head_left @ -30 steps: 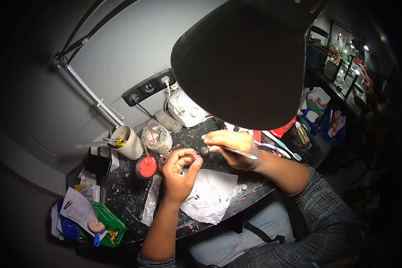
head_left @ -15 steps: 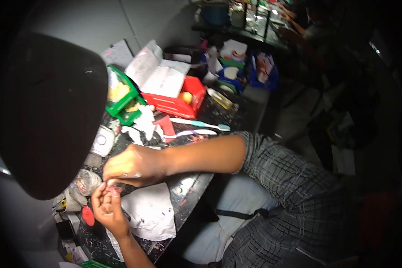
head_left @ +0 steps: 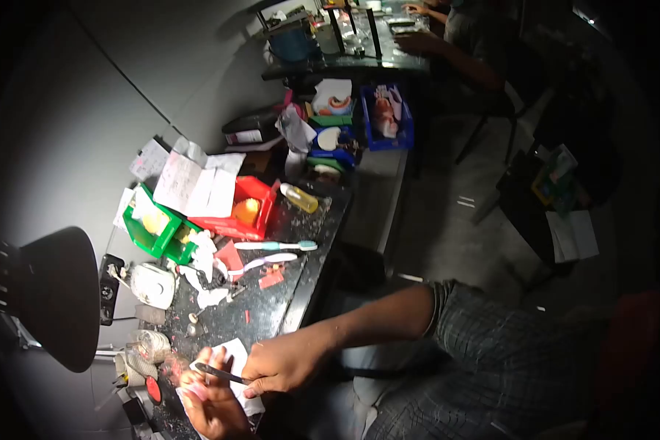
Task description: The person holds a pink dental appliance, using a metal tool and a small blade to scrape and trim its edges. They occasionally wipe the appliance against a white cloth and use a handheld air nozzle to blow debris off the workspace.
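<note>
My right hand (head_left: 282,367), at the end of a plaid sleeve, is closed around a slim dark knife-like tool (head_left: 224,374) with a rounded end. Its tip points left, over the fingers of my left hand (head_left: 216,414). That left hand is curled, palm up, around a small pink piece (head_left: 196,390), part of which the fingers hide. Beneath both hands lies a crumpled white paper (head_left: 235,353) on the dark bench. A flat red oval piece (head_left: 153,390) rests just left of my left hand.
A black lamp shade (head_left: 59,297) hangs at the left. Along the bench stand a red bin (head_left: 260,220), green bins (head_left: 148,233), toothbrushes (head_left: 279,246) and a glass jar (head_left: 151,345). Another person's arm (head_left: 436,48) shows at a far table.
My view has shifted, so the bench and lamp sit differently. My right hand, earlier pinching at the left fingertips, has drawn back, and the dark tool now shows in it.
</note>
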A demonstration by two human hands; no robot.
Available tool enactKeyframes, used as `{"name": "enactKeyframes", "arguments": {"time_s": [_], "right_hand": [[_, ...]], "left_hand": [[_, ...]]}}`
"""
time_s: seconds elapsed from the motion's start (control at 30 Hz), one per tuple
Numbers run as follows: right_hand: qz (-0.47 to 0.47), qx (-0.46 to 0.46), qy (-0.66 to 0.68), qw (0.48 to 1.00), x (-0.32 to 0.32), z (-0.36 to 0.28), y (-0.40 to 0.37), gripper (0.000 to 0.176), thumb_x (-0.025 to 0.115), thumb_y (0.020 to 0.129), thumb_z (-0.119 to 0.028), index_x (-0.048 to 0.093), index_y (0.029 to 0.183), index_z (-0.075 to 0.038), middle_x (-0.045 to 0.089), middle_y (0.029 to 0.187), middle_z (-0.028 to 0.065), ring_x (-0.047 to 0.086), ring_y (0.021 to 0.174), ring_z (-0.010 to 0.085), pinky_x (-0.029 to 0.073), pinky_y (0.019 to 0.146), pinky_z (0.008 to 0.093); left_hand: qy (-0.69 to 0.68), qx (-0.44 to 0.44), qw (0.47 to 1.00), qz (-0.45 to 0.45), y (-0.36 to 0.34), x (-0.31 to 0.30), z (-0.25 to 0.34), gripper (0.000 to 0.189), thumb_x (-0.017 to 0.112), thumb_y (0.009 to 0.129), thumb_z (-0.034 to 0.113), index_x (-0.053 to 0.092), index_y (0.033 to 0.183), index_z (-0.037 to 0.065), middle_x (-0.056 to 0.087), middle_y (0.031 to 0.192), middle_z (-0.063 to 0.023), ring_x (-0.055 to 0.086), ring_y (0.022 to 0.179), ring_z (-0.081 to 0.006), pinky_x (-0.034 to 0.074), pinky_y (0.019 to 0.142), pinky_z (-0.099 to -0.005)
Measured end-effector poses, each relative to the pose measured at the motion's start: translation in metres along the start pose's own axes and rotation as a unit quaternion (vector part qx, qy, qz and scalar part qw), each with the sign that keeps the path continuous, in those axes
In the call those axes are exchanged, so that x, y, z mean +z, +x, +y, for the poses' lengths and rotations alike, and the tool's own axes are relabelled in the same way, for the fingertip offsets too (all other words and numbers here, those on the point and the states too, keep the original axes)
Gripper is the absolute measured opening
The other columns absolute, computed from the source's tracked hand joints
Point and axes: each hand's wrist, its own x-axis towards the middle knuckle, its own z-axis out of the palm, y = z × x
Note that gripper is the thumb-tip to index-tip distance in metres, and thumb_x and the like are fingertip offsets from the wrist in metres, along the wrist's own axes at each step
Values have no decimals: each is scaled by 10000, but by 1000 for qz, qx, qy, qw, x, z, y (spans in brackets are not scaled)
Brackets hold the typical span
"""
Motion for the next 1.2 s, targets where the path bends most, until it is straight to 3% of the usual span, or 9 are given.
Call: {"name": "enactKeyframes", "arguments": {"time_s": [0.37,0.57,0.67,0.8,0.87,0.93,0.97,1.07,1.2], "right_hand": [[110,88,-22,990,10,21,-65,610,479,1018,-537,649,835,20,661,739,238,659,700,413,500,623,484],[110,151,94,978,-46,98,-234,368,591,1021,-357,666,914,-13,683,757,99,664,658,151,498,595,349],[95,435,5,896,-52,160,-336,354,622,992,-361,703,950,-20,712,777,110,685,721,208,525,652,368],[87,766,-141,621,7,325,-489,262,625,921,-246,741,943,-12,733,954,205,717,918,347,565,767,451],[140,809,-137,554,33,374,-524,470,628,949,-273,567,1337,-15,566,1377,220,554,1272,335,479,1013,426],[517,622,-93,581,99,501,-605,476,494,1029,-297,496,1419,-23,459,1496,185,443,1373,310,374,1128,410],[465,647,-142,587,85,509,-607,473,496,1026,-288,497,1417,-22,463,1492,186,447,1370,311,376,1127,412],[320,727,-184,579,69,527,-605,468,503,1014,-263,502,1413,-19,477,1477,192,457,1362,317,381,1122,415],[260,751,-180,580,57,552,-603,462,513,998,-230,507,1407,-15,496,1458,199,470,1352,324,388,1117,420]], "left_hand": [[85,-78,988,102,-13,36,-6,268,368,1084,263,490,1111,26,521,1188,-166,520,1159,-308,373,1085,-492],[124,-82,967,205,-6,-35,60,254,413,1089,179,475,1085,-67,497,1228,-197,481,1197,-333,390,1096,-436],[188,-60,915,351,-9,-59,76,186,431,1062,98,468,1070,-84,496,1175,-183,498,1146,-321,387,1131,-427],[132,-75,874,461,-44,-105,76,157,434,1045,62,465,1064,-91,493,1152,-179,499,1137,-320,381,1146,-437],[101,-55,855,505,-75,-119,92,144,436,1036,44,464,1061,-95,492,1141,-177,500,1132,-320,379,1153,-441],[30,-65,880,469,-109,-140,139,130,437,1028,26,463,1058,-98,491,1130,-175,500,1128,-319,376,1160,-446],[-26,-132,929,345,-104,-138,159,124,438,1023,17,463,1057,-100,491,1124,-173,500,1126,-319,375,1163,-448],[106,79,734,666,-74,-21,125,155,410,996,-38,473,1099,-135,545,1155,-268,515,1234,-416,372,1157,-583],[72,193,632,747,-88,4,131,279,355,1083,150,474,1101,-101,554,1214,-260,522,1254,-437,361,1142,-639]]}}
